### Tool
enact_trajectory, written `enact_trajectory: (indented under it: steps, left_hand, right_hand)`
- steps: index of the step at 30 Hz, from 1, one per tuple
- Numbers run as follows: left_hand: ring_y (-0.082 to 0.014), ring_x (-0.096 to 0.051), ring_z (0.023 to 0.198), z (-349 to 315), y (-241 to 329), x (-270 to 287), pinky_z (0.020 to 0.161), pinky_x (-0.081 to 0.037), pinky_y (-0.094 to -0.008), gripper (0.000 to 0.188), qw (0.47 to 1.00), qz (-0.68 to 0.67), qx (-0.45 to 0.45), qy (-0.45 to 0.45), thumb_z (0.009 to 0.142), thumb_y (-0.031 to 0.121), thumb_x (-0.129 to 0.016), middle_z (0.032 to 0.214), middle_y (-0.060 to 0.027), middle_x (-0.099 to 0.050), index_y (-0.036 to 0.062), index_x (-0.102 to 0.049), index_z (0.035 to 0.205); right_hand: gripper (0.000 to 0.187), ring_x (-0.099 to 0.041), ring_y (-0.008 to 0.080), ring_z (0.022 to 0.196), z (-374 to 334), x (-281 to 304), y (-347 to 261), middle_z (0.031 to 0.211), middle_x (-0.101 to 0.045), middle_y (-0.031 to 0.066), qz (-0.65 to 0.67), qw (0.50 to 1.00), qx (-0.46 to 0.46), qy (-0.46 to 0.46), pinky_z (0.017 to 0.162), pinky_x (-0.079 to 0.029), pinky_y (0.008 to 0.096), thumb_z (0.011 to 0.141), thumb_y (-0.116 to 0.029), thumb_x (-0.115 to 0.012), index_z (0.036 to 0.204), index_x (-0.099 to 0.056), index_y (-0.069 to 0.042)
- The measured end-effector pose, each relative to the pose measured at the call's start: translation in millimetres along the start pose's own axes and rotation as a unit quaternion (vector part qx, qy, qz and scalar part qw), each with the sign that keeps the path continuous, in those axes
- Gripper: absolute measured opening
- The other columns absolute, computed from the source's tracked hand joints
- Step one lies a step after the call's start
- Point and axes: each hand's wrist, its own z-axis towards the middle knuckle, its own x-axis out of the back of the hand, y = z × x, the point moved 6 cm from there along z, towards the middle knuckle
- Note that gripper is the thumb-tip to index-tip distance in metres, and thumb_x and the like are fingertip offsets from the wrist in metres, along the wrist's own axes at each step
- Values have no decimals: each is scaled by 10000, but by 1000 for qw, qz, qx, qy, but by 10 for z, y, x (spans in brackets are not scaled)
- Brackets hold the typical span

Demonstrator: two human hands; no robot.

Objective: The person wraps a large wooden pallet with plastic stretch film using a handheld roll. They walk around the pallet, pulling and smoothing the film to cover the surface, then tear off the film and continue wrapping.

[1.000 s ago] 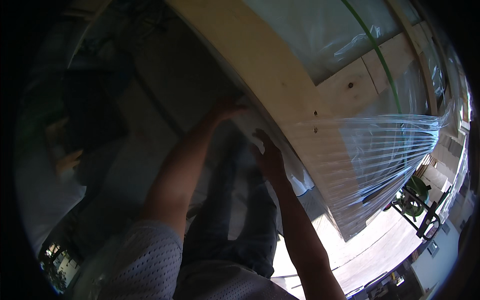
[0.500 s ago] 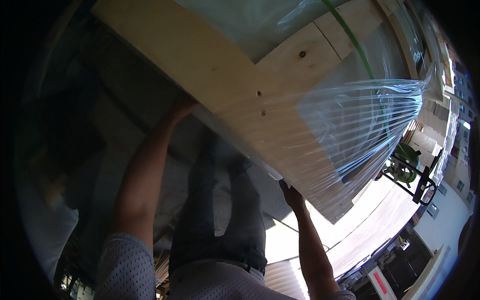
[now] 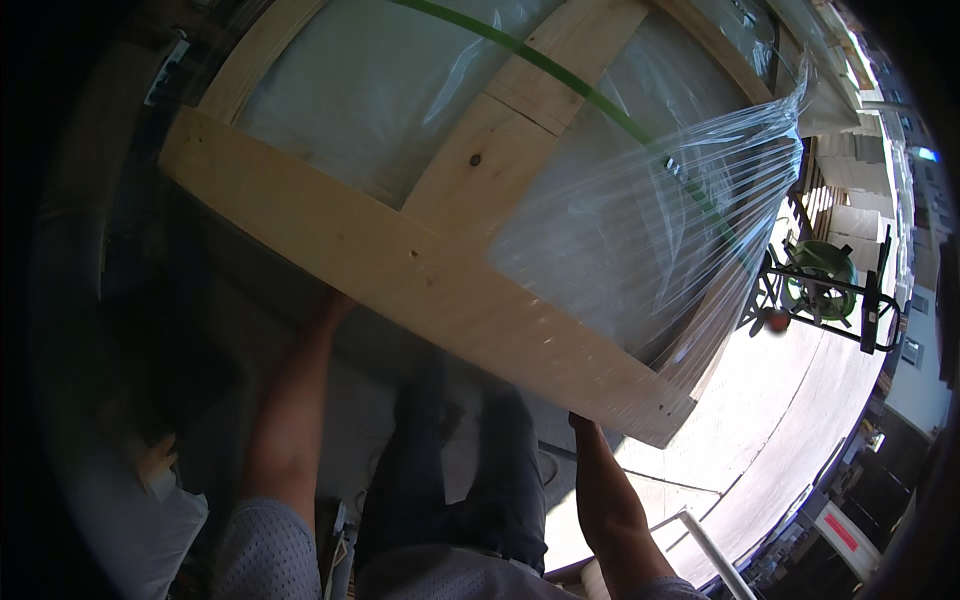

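Note:
A large crate with pale wooden boards (image 3: 330,235) fills the upper middle, its panels covered in clear plastic sheet (image 3: 350,110). A green strap (image 3: 540,62) runs across it. Stretch film (image 3: 700,190) is pulled into a gathered bunch at its right side. My left hand (image 3: 338,303) holds the crate's near edge from below, left of the middle. Near the crate's right corner, my right hand (image 3: 584,424) grips the same edge. The fingers of both hands are tucked out of sight under the board.
At the right stands a black-framed cart with a green reel (image 3: 820,275), on pale, sunlit ground (image 3: 790,400). Another person's hand (image 3: 155,460) and light sleeve show at the lower left. A white rail (image 3: 715,550) lies beside my right forearm.
The crate sits lower and less steeply angled in view, and its left corner now shows. Both hands stay at its edge. A small white piece by my right hand is no longer visible.

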Motion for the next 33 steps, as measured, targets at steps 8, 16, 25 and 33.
enact_trajectory:
  steps: [8,16,25,33]
  left_hand:
    - [-285,-499,1243,-389,339,146,1009,-416,-414,565,993,70,82,-50,914,354,-601,1378,-172,-501,-1,-485,1337]
    - [-293,-471,1278,-1227,662,682,1018,-402,-410,563,995,65,72,-20,931,359,-565,1406,-188,-469,-4,-472,1351]
    - [-321,-582,1096,-1889,2158,1298,932,-449,-412,478,988,89,71,103,929,330,-579,1179,-211,-605,-28,-538,1243]
    - [-234,-608,939,-1416,2720,1596,837,-467,-386,363,987,-61,32,143,881,276,-618,1012,-134,-657,-34,-632,1068]
  right_hand:
    - [390,-577,254,1008,-738,122,56,1080,-618,174,26,998,24,-45,886,-461,372,942,-314,-539,1189,-597,-18]
    - [404,-557,194,835,-1839,246,-370,901,-619,98,4,997,40,59,758,-445,328,868,-301,-591,1048,-630,59]
    - [552,-602,253,974,-3047,539,-2408,1133,-606,198,76,991,30,108,878,-468,355,835,-258,-631,1259,-500,71]
    - [611,-562,323,1137,-2953,756,-3143,1245,-563,247,49,977,54,202,971,-432,398,844,-308,-631,1323,-484,41]
